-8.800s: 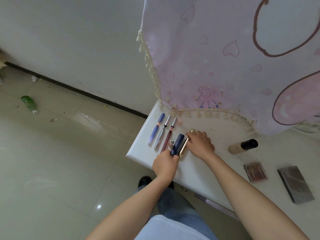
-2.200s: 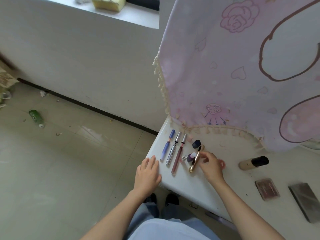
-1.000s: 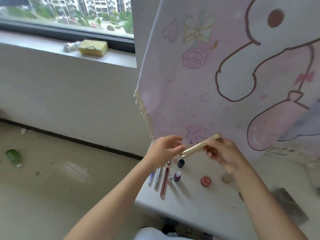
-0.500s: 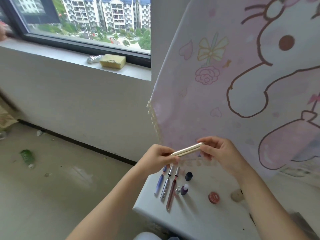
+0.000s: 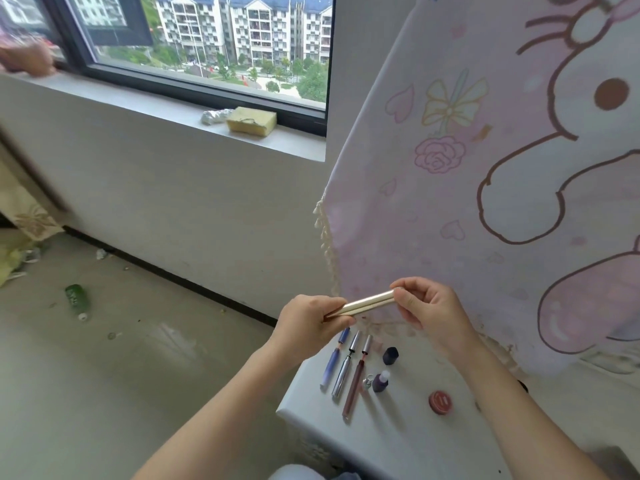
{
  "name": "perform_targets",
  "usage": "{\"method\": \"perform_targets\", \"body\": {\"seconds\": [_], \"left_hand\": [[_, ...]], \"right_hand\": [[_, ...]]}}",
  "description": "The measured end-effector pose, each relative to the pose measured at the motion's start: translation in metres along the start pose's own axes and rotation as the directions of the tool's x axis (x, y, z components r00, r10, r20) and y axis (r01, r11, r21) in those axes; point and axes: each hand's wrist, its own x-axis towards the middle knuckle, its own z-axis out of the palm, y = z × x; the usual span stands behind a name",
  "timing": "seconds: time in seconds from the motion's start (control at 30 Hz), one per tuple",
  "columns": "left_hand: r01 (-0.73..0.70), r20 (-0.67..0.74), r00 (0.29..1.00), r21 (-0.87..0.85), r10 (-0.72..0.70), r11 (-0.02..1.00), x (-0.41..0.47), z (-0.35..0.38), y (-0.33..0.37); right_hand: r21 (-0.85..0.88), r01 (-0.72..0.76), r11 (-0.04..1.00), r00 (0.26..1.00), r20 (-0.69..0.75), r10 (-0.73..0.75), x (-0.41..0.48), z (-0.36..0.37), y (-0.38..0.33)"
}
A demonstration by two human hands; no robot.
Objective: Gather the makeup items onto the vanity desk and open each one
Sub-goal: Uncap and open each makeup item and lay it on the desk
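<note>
Your two hands hold a slim gold tube in the air above the desk, one hand at each end
Your left hand grips the tube's lower left end, fingers curled round it. Your right hand pinches the upper right end between thumb and fingertips, so the tube lies tilted between them, in front of the fringed pink cloth. On the desk below, a blue tube, a silver tube and a dark red tube lie side by side. Just right of them stand a dark cap and a small purple bottle, with a round red pot farther right. A yellow sponge rests on the windowsill, and a green bottle lies on the floor
</note>
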Motion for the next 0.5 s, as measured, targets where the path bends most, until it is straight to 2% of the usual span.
{"method": "perform_targets", "body": {"seconds": [0.1,0.2,0.3,0.4,0.5], "left_hand": [[-0.029,-0.014,0.999,0.057,0.030,0.998,-0.001,0.000,0.000],[-0.057,0.052,0.997,0.072,0.053,0.996,0.001,0.001,0.006],[0.031,0.180,0.984,-0.138,-0.006,0.990,0.002,-0.004,0.015],[0.258,0.358,0.928,-0.425,-0.100,0.868,0.003,-0.015,0.018],[0.446,0.505,0.856,-0.618,-0.108,0.648,0.000,-0.013,0.016]], "right_hand": [[-0.052,0.009,0.999,0.999,0.040,-0.007,-0.001,0.004,-0.002],[-0.246,0.050,0.968,0.999,0.010,-0.049,0.000,0.011,-0.006],[-0.340,0.134,0.931,0.979,-0.101,-0.178,0.001,0.016,-0.011],[-0.389,0.204,0.898,0.958,-0.111,-0.266,-0.002,0.019,-0.012],[-0.397,0.268,0.878,0.946,-0.062,-0.317,-0.006,0.017,-0.015]]}}
